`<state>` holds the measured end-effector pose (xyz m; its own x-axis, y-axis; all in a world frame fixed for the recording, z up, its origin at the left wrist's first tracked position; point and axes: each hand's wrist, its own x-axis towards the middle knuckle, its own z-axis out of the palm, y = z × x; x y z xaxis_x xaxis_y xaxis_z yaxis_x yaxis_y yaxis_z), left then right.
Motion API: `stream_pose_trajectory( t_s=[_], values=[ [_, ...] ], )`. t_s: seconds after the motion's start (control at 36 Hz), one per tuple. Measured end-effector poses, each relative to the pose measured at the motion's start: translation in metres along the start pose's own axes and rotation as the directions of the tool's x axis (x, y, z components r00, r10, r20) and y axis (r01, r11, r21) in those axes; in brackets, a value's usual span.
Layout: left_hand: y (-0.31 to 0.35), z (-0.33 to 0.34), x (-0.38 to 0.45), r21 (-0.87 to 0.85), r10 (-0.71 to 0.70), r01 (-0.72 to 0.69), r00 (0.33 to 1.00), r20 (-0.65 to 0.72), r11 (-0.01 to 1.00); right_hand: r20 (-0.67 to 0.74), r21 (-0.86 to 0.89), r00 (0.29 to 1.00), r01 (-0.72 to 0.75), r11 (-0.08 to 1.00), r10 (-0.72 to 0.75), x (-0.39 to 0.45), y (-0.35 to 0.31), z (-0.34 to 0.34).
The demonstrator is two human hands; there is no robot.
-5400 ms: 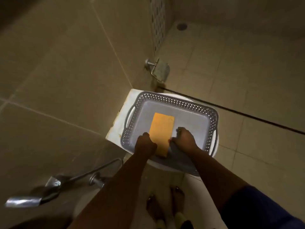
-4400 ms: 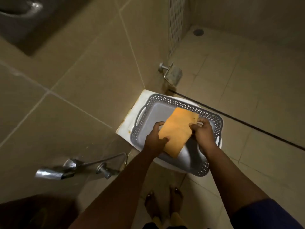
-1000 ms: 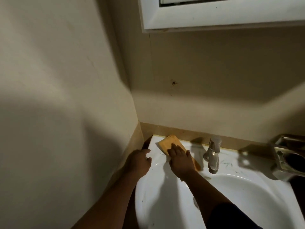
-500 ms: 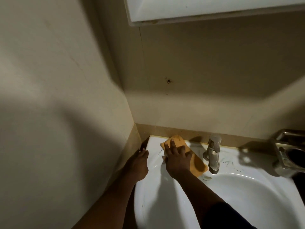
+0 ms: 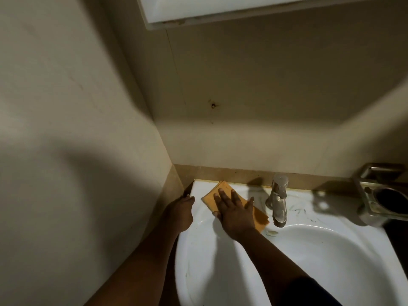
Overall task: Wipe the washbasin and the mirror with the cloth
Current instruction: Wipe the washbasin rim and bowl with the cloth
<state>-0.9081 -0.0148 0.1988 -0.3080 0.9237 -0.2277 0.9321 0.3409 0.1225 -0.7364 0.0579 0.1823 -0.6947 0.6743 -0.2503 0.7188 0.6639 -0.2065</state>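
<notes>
Cloth flat on washbasin deck, pressed under right hand

Orange cloth (image 5: 229,200), folded, lying on the back left corner of the white washbasin (image 5: 220,261), between the wall corner and the tap (image 5: 278,200). Pressed down by the right hand (image 5: 235,214), palm flat, fingers (image 5: 223,197) straight and spread apart across the cloth, not curled around it. One cloth corner pointing toward the back edge, the opposite end reaching out from under the palm toward the foot of the tap, just short of touching it.

Left hand (image 5: 181,213) resting on the washbasin's left rim, beside the side wall, fingers extended and lying together, holding nothing; well clear of the cloth.

Chrome tap upright behind the bowl, dull and spotted. Dark smudges visible on the deck to the right of it. Metal holder (image 5: 379,195) with a round opening at the far right, against the back wall. Lower white edge of the mirror frame (image 5: 242,12) just showing at the top, high above the basin; glass itself out of view. Small dark hole (image 5: 213,105) in the beige wall between frame and basin. Dim light, heavy shadows on both walls.
</notes>
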Motion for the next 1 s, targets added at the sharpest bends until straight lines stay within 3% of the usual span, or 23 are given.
stream_pose_trajectory(
  t_s=[0.19, 0.36, 0.47, 0.56, 0.69, 0.81, 1.0],
  values=[
    [0.000, 0.004, 0.002, 0.171, 0.014, -0.018, 1.000, 0.023, 0.985, -0.046, 0.109, 0.991, -0.118, 0.987, 0.124, 0.000, -0.023, 0.004],
    [-0.001, 0.013, 0.005, 0.285, 0.024, -0.035, 0.999, 0.040, 0.958, -0.014, -0.047, 1.000, -0.003, 0.999, 0.002, -0.011, -0.016, 0.011],
    [0.004, 0.018, 0.004, 0.307, 0.030, -0.035, 0.999, 0.021, 0.951, 0.003, -0.057, 1.000, 0.027, 0.998, -0.027, -0.015, -0.011, 0.007],
    [0.013, 0.017, 0.002, 0.251, 0.011, -0.016, 1.000, 0.022, 0.968, -0.016, -0.073, 1.000, 0.020, 0.997, -0.021, -0.013, -0.003, 0.002],
    [0.018, 0.017, 0.001, 0.173, 0.017, -0.023, 0.999, 0.035, 0.985, -0.025, -0.082, 0.992, -0.126, 0.989, 0.124, -0.013, 0.021, -0.007],
    [0.021, 0.017, 0.001, 0.110, -0.016, 0.009, 0.997, 0.070, 0.994, 0.001, 0.145, 0.957, -0.286, 0.947, 0.289, -0.018, 0.019, -0.004],
    [0.016, 0.014, 0.001, 0.103, 0.016, -0.029, 0.992, 0.123, 0.994, 0.004, 0.121, 0.955, -0.296, 0.947, 0.298, -0.012, -0.004, -0.002]
  ],
)
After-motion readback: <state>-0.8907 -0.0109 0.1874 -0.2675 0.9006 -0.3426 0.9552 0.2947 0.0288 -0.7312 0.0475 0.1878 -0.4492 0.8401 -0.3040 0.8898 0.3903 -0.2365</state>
